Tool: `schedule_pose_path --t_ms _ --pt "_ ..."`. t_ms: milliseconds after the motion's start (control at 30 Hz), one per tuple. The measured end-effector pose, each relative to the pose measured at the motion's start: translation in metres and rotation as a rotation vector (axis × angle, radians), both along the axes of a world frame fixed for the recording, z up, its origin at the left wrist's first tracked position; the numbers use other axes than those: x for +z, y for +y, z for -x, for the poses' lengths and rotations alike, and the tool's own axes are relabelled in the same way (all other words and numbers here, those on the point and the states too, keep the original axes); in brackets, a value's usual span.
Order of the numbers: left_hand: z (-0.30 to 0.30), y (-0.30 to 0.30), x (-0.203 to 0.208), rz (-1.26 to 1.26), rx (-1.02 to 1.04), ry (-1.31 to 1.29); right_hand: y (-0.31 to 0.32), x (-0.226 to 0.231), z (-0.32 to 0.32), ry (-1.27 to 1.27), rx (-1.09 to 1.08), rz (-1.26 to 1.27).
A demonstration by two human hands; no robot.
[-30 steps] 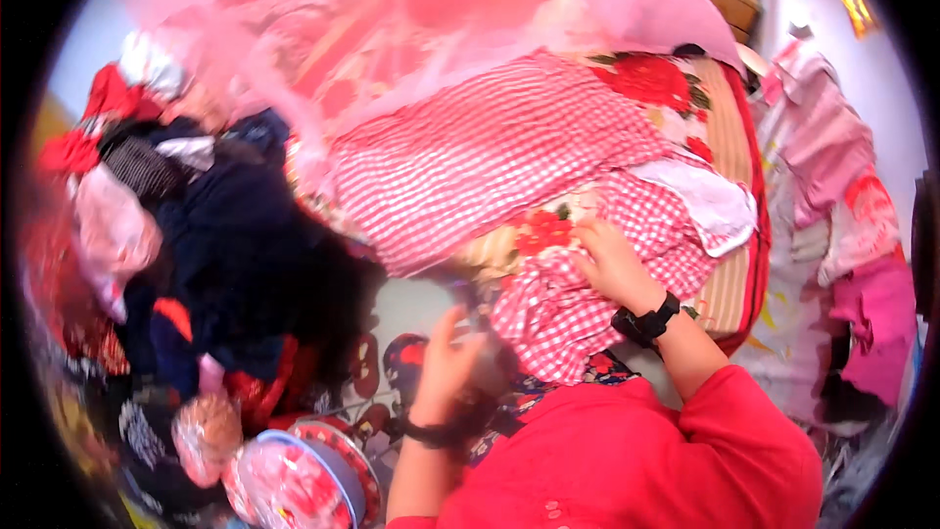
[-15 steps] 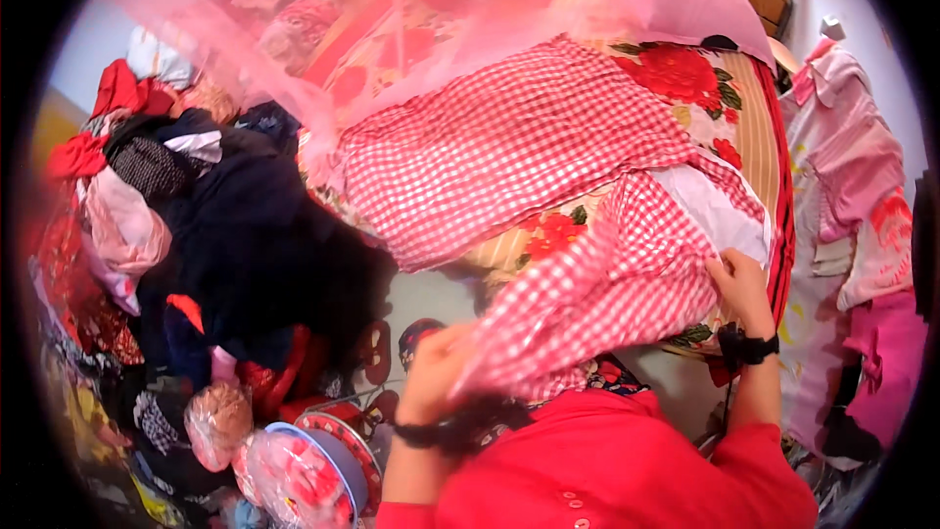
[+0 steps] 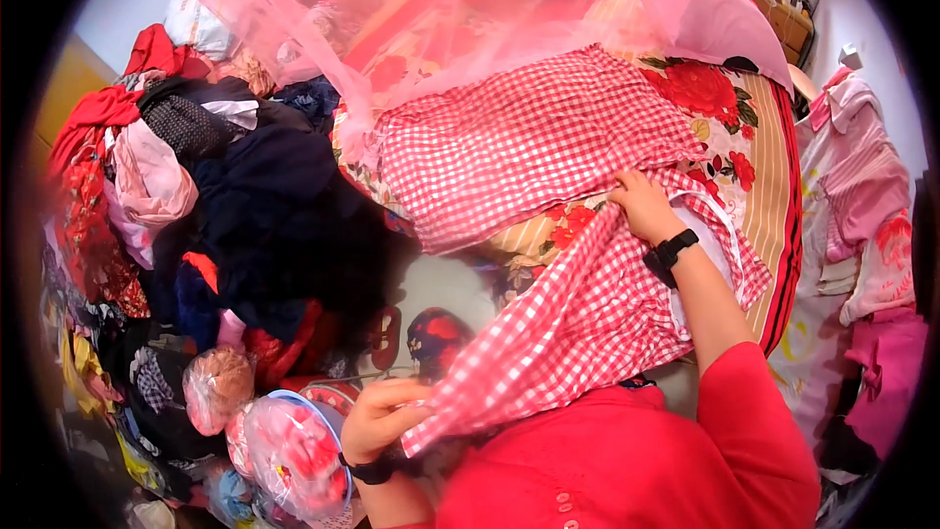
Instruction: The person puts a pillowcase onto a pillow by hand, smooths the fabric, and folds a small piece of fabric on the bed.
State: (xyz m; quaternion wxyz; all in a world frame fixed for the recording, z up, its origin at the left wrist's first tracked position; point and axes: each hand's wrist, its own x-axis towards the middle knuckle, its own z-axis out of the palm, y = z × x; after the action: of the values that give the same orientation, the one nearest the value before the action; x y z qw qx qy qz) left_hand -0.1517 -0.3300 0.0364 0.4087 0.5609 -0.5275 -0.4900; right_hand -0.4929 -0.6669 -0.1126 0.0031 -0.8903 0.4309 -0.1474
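A red-and-white checked garment [image 3: 578,323] with white lining showing on its right side is stretched slantwise in front of me, partly over the bed edge. At its lower left corner, my left hand [image 3: 384,419] pinches the cloth between thumb and fingers. My right hand [image 3: 648,208] grips its upper edge, with the fingers partly hidden in the folds. Just beyond lies another checked cloth [image 3: 529,142], spread fairly flat on the floral bedsheet [image 3: 769,176]. Whether the two checked pieces are joined, I cannot tell.
Sheer pink netting [image 3: 343,88] hangs over the far side of the bed. A tall heap of dark clothes [image 3: 284,206] stands at left. Below it are plastic-wrapped bundles [image 3: 294,451] by a blue basin [image 3: 338,421]. Pink clothes [image 3: 862,167] hang along the right wall.
My right hand has moved up and left along the garment to its upper edge. My left hand has moved down and left, drawing the corner out. The view has shifted slightly.
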Motion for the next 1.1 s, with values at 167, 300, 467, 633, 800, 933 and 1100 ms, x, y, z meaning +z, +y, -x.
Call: schedule_pose_path --t_ms 167,300,467,633,800,933,1100 --pt "-0.023 0.038 -0.011 0.006 0.129 -0.15 0.023 0.054 0.054 -0.183 0.175 0.131" --pt "-0.039 0.049 -0.014 -0.149 0.593 0.02 0.065 0.148 0.098 -0.424 0.064 0.109" --pt "-0.02 -0.064 0.016 0.426 0.544 -0.131 0.013 0.218 0.155 -0.322 -0.118 0.601" --pt "0.031 -0.16 0.056 0.579 0.408 0.431 -0.03 0.315 0.249 -0.489 -0.537 0.869" --pt "0.095 -0.167 0.027 0.387 0.285 0.291 0.007 0.309 0.329 -0.277 -0.603 1.056" --pt "0.135 -0.165 -0.048 -0.135 -0.008 0.279 0.039 0.181 0.382 -0.072 -0.62 0.8" --pt "0.147 -0.162 -0.153 -0.262 -0.207 0.149 0.096 0.012 0.411 0.037 -0.849 0.238"
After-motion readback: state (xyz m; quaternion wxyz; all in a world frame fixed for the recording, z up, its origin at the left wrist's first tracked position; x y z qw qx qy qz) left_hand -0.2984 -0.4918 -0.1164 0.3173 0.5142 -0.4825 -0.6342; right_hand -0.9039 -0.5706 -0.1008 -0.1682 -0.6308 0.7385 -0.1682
